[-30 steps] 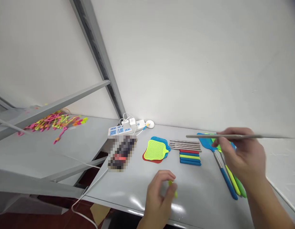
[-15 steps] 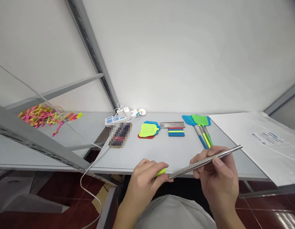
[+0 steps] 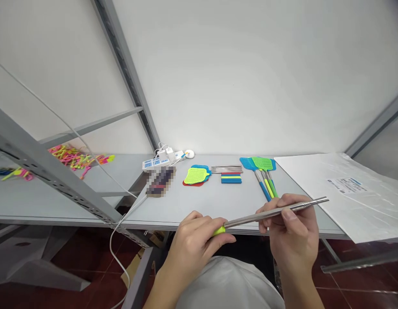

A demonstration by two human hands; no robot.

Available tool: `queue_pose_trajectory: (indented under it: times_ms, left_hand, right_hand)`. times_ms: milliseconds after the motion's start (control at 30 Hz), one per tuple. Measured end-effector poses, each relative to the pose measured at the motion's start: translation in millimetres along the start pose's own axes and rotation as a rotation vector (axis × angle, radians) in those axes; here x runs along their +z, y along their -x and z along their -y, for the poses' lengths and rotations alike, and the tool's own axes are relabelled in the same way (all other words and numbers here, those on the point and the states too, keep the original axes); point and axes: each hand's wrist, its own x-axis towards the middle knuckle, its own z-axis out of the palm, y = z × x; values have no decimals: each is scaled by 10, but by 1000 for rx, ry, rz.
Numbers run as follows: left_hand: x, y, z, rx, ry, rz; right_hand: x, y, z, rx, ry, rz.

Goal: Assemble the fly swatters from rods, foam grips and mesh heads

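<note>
My left hand (image 3: 195, 244) is shut around a short yellow-green foam grip (image 3: 220, 231), most of which its fingers hide. My right hand (image 3: 293, 227) pinches a slim stainless steel rod (image 3: 276, 213) that runs nearly level, its left end meeting the foam grip. On the grey table (image 3: 214, 206) ahead lie stacked mesh fly swatter heads (image 3: 196, 176), several steel rods (image 3: 226, 169) and a row of coloured foam grips (image 3: 231, 178). Assembled fly swatters (image 3: 262, 171) lie just beyond my right hand.
A white sheet with a printed label (image 3: 343, 193) covers the table's right end. Farther left are a power strip (image 3: 155, 163), a pixelated object (image 3: 160, 181) and a heap of pink and yellow plastic pieces (image 3: 74, 157). A grey shelf upright (image 3: 47, 169) crosses the left foreground.
The steel rod has swung from a steep tilt to nearly level, and its end now meets the foam grip in my left hand. Both hands have come closer together.
</note>
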Motion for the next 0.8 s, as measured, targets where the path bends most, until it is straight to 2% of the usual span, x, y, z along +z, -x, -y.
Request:
queue_pose_trajectory:
  times_ms: [200,300,467,600,700,800]
  left_hand:
    - [-43,-1,78,-46,12,60]
    - [-55,-7,92,-23,27,68]
    - [-65,-11,12,25,64,63]
    - [-69,-18,-105,45,71,77]
    - [-75,-30,-202,13,89,64]
    - [-102,-35,-282,-28,98,54]
  right_hand:
    - [35,118,36,-115,75,112]
    - [48,145,60,-190,120,122]
    - [95,117,100,-79,89,39]
    - [169,128,126,-96,79,-13]
    - [161,177,112,-35,76,96]
    - [103,230,64,45,201,357]
